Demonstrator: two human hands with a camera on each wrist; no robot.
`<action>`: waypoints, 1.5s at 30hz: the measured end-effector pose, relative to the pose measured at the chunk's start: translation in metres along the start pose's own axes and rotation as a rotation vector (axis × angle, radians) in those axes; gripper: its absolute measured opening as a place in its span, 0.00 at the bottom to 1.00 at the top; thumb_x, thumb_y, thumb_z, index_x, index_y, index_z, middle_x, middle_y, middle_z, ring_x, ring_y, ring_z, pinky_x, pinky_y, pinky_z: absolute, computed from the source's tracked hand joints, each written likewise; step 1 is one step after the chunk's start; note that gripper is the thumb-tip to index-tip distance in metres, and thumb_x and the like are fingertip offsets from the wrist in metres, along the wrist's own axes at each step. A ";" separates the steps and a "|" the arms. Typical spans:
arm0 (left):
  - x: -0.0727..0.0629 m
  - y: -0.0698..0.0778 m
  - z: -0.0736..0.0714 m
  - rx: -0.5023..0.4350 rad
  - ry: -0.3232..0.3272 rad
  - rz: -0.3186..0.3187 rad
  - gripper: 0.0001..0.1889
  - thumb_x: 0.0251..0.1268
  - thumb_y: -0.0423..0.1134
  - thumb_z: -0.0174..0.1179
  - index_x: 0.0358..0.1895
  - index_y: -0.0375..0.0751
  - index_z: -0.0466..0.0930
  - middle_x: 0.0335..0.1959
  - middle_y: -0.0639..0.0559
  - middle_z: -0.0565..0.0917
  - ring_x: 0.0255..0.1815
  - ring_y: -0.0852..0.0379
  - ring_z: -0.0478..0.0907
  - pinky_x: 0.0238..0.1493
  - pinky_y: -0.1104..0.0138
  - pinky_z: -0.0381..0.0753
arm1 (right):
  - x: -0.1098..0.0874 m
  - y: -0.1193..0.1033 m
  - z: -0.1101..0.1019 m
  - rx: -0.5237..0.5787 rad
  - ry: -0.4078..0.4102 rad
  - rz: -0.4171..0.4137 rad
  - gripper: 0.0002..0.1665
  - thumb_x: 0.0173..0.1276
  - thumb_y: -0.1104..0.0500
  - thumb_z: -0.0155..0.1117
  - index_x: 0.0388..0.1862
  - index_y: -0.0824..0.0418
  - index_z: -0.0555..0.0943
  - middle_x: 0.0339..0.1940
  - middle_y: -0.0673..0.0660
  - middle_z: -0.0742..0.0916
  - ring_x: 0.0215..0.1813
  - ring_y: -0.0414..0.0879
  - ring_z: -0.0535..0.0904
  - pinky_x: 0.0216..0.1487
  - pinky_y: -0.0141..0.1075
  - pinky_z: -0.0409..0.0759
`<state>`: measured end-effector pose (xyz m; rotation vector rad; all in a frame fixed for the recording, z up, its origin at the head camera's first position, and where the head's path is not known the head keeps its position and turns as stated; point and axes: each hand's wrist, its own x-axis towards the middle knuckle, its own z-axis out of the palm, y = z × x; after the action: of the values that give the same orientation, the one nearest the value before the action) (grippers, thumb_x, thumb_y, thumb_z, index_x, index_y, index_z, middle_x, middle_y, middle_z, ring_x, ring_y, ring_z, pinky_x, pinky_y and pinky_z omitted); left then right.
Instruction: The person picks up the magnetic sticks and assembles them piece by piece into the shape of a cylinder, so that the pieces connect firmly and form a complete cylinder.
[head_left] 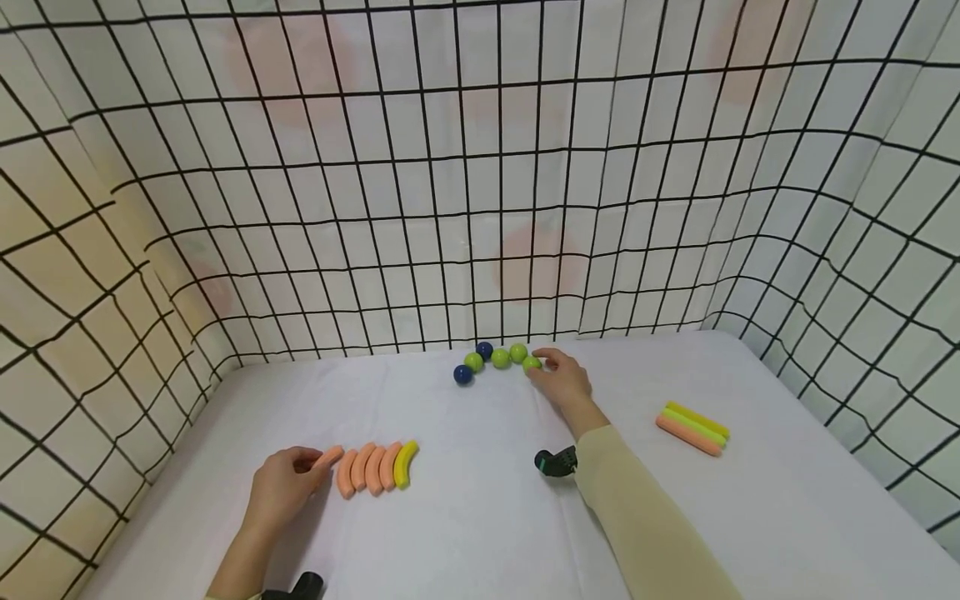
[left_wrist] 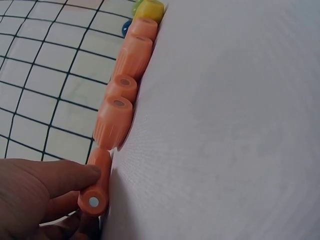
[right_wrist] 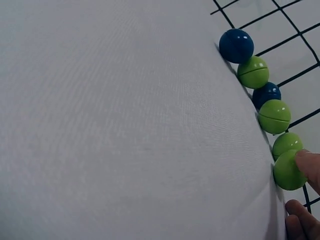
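Observation:
My left hand [head_left: 276, 492] pinches a short orange rod [left_wrist: 100, 190] between thumb and fingers, just left of a row of curved pieces. That row has several orange curved pieces [head_left: 373, 469] side by side, with one yellow curved piece [head_left: 405, 464] at its right end. Farther back, my right hand [head_left: 564, 383] holds a lime-green ball [right_wrist: 289, 171] on the table, a fingertip on its side. This ball ends a zigzag line of other green balls [head_left: 500, 358] and two dark blue balls [head_left: 462, 375], set close together.
Three straight sticks, yellow, green and orange [head_left: 688, 434], lie side by side at the right. Black wire mesh [head_left: 480, 208] stands around the back and sides of the white table [head_left: 465, 533]. Black wrist cameras [head_left: 557, 462] sit by both sleeves.

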<state>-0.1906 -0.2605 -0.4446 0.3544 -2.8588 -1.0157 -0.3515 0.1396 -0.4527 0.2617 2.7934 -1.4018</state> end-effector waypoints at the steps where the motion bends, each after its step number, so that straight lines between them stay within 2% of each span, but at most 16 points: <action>1: 0.000 0.000 0.000 -0.003 0.001 -0.003 0.20 0.64 0.42 0.65 0.48 0.27 0.83 0.34 0.42 0.86 0.29 0.57 0.80 0.28 0.68 0.75 | 0.000 0.000 0.000 -0.011 0.005 0.001 0.27 0.69 0.46 0.65 0.66 0.44 0.76 0.69 0.57 0.78 0.70 0.60 0.68 0.70 0.59 0.61; 7: 0.001 0.002 -0.001 -0.021 0.017 -0.017 0.25 0.64 0.50 0.67 0.48 0.27 0.83 0.31 0.45 0.86 0.26 0.59 0.78 0.26 0.68 0.73 | -0.004 -0.004 -0.002 -0.033 0.021 -0.012 0.25 0.68 0.46 0.66 0.63 0.46 0.79 0.65 0.57 0.81 0.68 0.60 0.71 0.69 0.57 0.63; 10: 0.001 0.001 -0.002 -0.056 0.019 -0.027 0.25 0.63 0.50 0.67 0.49 0.28 0.83 0.31 0.45 0.86 0.25 0.60 0.78 0.25 0.69 0.73 | -0.005 -0.003 -0.002 -0.019 0.014 -0.025 0.24 0.67 0.47 0.67 0.62 0.48 0.80 0.62 0.56 0.83 0.66 0.59 0.71 0.69 0.57 0.63; 15: -0.001 0.002 -0.006 -0.148 0.014 -0.074 0.24 0.64 0.47 0.65 0.53 0.29 0.81 0.37 0.42 0.85 0.27 0.59 0.76 0.25 0.68 0.73 | -0.006 0.003 0.001 0.006 -0.002 -0.072 0.24 0.66 0.51 0.69 0.60 0.53 0.81 0.58 0.57 0.85 0.64 0.57 0.75 0.68 0.56 0.66; 19: -0.003 0.008 -0.008 -0.159 0.027 -0.074 0.25 0.65 0.50 0.65 0.54 0.32 0.82 0.43 0.41 0.85 0.33 0.57 0.75 0.28 0.68 0.72 | -0.009 0.007 0.000 0.007 -0.004 -0.098 0.23 0.66 0.53 0.69 0.59 0.55 0.81 0.57 0.58 0.85 0.62 0.55 0.76 0.67 0.54 0.70; 24: -0.002 0.026 -0.007 -0.178 0.053 -0.049 0.22 0.66 0.48 0.64 0.54 0.34 0.82 0.49 0.39 0.82 0.34 0.55 0.72 0.28 0.68 0.71 | -0.016 0.008 -0.006 -0.005 0.003 -0.125 0.23 0.65 0.53 0.70 0.58 0.56 0.81 0.57 0.58 0.86 0.60 0.56 0.77 0.65 0.54 0.71; 28: 0.002 0.042 -0.002 -0.189 0.047 -0.011 0.21 0.66 0.47 0.63 0.54 0.35 0.81 0.52 0.39 0.81 0.35 0.52 0.74 0.29 0.69 0.72 | -0.022 0.010 -0.009 -0.015 -0.009 -0.135 0.23 0.65 0.54 0.69 0.58 0.57 0.81 0.56 0.59 0.85 0.58 0.56 0.77 0.63 0.53 0.73; 32: 0.006 0.057 0.007 -0.228 0.012 0.016 0.19 0.67 0.45 0.62 0.55 0.37 0.80 0.53 0.40 0.80 0.39 0.51 0.77 0.31 0.69 0.75 | -0.026 0.015 -0.009 -0.020 -0.012 -0.127 0.23 0.66 0.53 0.69 0.58 0.56 0.81 0.56 0.58 0.86 0.56 0.53 0.78 0.59 0.49 0.74; 35: 0.008 0.068 0.016 -0.274 -0.020 0.023 0.17 0.68 0.45 0.61 0.55 0.39 0.80 0.53 0.41 0.81 0.38 0.51 0.77 0.31 0.68 0.75 | -0.030 0.017 -0.009 -0.013 -0.019 -0.128 0.23 0.65 0.53 0.69 0.58 0.56 0.81 0.55 0.57 0.86 0.54 0.52 0.78 0.57 0.48 0.74; 40: 0.013 0.088 0.029 -0.330 -0.059 0.058 0.18 0.68 0.49 0.63 0.54 0.42 0.81 0.50 0.43 0.82 0.39 0.51 0.78 0.35 0.68 0.75 | -0.037 0.020 -0.010 -0.017 -0.034 -0.138 0.23 0.64 0.53 0.70 0.57 0.55 0.82 0.55 0.56 0.86 0.54 0.52 0.78 0.56 0.47 0.74; 45: 0.017 0.108 0.041 -0.361 -0.083 0.091 0.18 0.68 0.49 0.63 0.54 0.43 0.81 0.49 0.45 0.82 0.41 0.51 0.79 0.37 0.68 0.75 | -0.043 0.022 -0.011 -0.031 -0.029 -0.158 0.22 0.64 0.52 0.70 0.57 0.54 0.82 0.55 0.55 0.87 0.52 0.50 0.77 0.52 0.42 0.73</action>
<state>-0.2336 -0.1580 -0.4079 0.1530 -2.6516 -1.5221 -0.3052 0.1552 -0.4600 0.0197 2.8646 -1.3762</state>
